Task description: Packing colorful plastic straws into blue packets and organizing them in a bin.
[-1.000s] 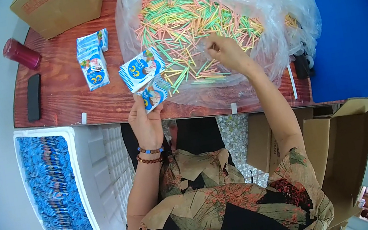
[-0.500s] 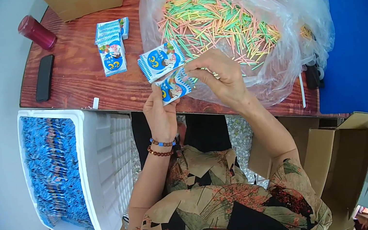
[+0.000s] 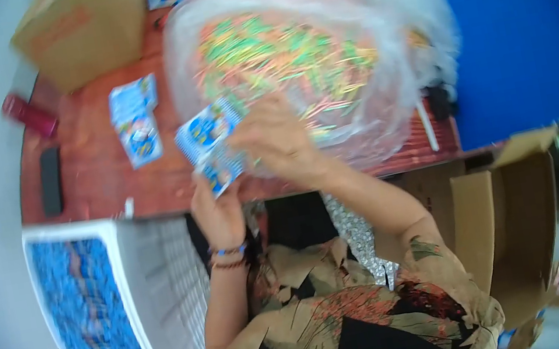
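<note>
A small blue-and-white packet [image 3: 221,173] is gripped between the thumb and fingers of my left hand [image 3: 219,213], just over the table's front edge. My right hand [image 3: 281,140] is closed in a pinch at the packet's upper right edge; blur hides what its fingertips hold. Just behind the held packet lies a stack of similar packets [image 3: 206,127]. A clear plastic bag [image 3: 181,61], spread wide, holds a heap of thin pink, green and yellow sticks [image 3: 280,51] beyond my right hand. More packets [image 3: 139,135] lie piled to the left.
On the red-brown table [image 3: 94,162] are a black phone [image 3: 52,181], a dark pink cylinder [image 3: 30,115] and a cardboard box [image 3: 86,33]. A white crate [image 3: 122,277] full of blue packets stands at left. At right are a blue panel [image 3: 518,43] and an open carton [image 3: 522,236].
The view has shifted, so the table things appear lower and further left, and the picture is blurrier. My left hand still holds the packet, with my right hand's fingertips still at its edge.
</note>
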A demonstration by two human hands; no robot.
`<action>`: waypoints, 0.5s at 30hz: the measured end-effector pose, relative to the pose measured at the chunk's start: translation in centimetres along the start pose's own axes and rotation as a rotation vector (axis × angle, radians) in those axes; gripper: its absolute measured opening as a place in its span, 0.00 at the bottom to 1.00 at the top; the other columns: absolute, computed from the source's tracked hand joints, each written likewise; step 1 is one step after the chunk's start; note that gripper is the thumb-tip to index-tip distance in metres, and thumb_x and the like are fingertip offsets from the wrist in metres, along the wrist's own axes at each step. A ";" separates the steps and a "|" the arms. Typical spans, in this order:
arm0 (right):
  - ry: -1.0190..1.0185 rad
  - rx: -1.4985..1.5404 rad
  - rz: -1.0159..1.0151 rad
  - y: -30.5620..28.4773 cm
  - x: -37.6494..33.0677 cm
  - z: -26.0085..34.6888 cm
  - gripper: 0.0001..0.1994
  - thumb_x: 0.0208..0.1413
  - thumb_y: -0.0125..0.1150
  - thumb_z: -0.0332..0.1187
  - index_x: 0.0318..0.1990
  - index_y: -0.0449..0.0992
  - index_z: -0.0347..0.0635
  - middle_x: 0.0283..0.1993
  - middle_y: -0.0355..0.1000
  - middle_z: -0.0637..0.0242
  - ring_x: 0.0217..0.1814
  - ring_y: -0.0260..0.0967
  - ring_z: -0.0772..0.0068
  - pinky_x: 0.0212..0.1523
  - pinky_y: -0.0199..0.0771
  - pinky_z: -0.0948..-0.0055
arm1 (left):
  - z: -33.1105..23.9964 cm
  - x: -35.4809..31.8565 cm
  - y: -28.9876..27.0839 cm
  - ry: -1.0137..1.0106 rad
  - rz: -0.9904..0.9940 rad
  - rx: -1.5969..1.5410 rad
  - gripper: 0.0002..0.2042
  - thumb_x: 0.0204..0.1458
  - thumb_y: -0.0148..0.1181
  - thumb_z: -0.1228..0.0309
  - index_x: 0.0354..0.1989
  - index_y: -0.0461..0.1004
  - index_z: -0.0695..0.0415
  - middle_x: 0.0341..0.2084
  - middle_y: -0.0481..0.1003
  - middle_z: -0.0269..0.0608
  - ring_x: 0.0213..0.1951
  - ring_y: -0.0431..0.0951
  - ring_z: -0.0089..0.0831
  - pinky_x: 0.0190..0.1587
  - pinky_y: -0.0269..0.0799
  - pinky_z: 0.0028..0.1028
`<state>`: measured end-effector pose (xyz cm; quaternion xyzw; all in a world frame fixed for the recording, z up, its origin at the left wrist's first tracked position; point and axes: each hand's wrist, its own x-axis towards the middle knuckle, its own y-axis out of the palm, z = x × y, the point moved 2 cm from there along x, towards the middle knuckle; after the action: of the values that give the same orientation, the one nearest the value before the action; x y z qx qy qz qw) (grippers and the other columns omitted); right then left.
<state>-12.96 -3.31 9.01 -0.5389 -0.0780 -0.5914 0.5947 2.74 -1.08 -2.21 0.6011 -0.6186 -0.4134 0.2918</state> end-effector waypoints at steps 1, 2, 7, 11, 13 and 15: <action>-0.001 0.020 -0.030 0.9 -0.3 -0.1 0.05 0.50 0.60 0.30 0.36 0.78 0.47 0.32 0.73 0.69 0.36 0.68 0.67 0.45 0.60 0.63 | -0.1 0.2 -1.5 0.010 0.058 -0.005 0.15 0.64 0.46 0.63 0.48 0.69 0.63 0.47 0.73 0.42 0.47 0.75 0.36 0.48 0.74 0.43; -0.019 0.026 -0.023 1.7 -0.6 -0.3 0.04 0.48 0.61 0.31 0.33 0.77 0.47 0.31 0.73 0.70 0.36 0.68 0.68 0.47 0.59 0.62 | -0.2 0.0 -0.9 -0.008 -0.001 0.032 0.15 0.63 0.47 0.63 0.48 0.69 0.62 0.47 0.74 0.42 0.47 0.75 0.35 0.49 0.73 0.41; 0.079 -0.006 -0.072 1.8 -1.4 0.3 0.04 0.50 0.60 0.36 0.29 0.76 0.50 0.30 0.72 0.73 0.37 0.67 0.70 0.50 0.57 0.61 | 0.2 0.0 -0.2 -0.108 0.065 0.016 0.14 0.63 0.49 0.61 0.47 0.70 0.59 0.43 0.75 0.38 0.42 0.75 0.27 0.43 0.72 0.28; 0.038 -0.043 -0.028 1.3 -2.5 0.3 0.05 0.52 0.59 0.39 0.28 0.76 0.52 0.30 0.72 0.75 0.38 0.67 0.71 0.51 0.56 0.61 | 1.1 -0.4 1.1 -0.180 0.028 -0.036 0.13 0.62 0.51 0.61 0.44 0.70 0.58 0.32 0.70 0.31 0.33 0.67 0.21 0.39 0.66 0.22; 0.015 -0.077 -0.038 1.3 -2.8 0.6 0.08 0.52 0.59 0.41 0.28 0.76 0.50 0.31 0.72 0.74 0.41 0.67 0.70 0.52 0.56 0.61 | 0.9 -0.3 -0.4 -0.166 0.046 -0.063 0.12 0.61 0.52 0.61 0.43 0.70 0.58 0.30 0.69 0.30 0.33 0.66 0.20 0.39 0.65 0.22; 0.075 0.104 0.035 0.9 -2.7 1.3 0.10 0.53 0.58 0.42 0.28 0.76 0.47 0.33 0.73 0.73 0.43 0.66 0.69 0.53 0.55 0.61 | 1.3 0.0 -1.8 -0.211 0.220 -0.101 0.16 0.62 0.49 0.59 0.48 0.70 0.59 0.37 0.75 0.36 0.38 0.73 0.25 0.44 0.71 0.26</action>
<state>-12.31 -0.90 7.02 -0.4859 -0.0767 -0.5960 0.6346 2.52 -0.72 -4.36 0.4672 -0.6863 -0.4706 0.2985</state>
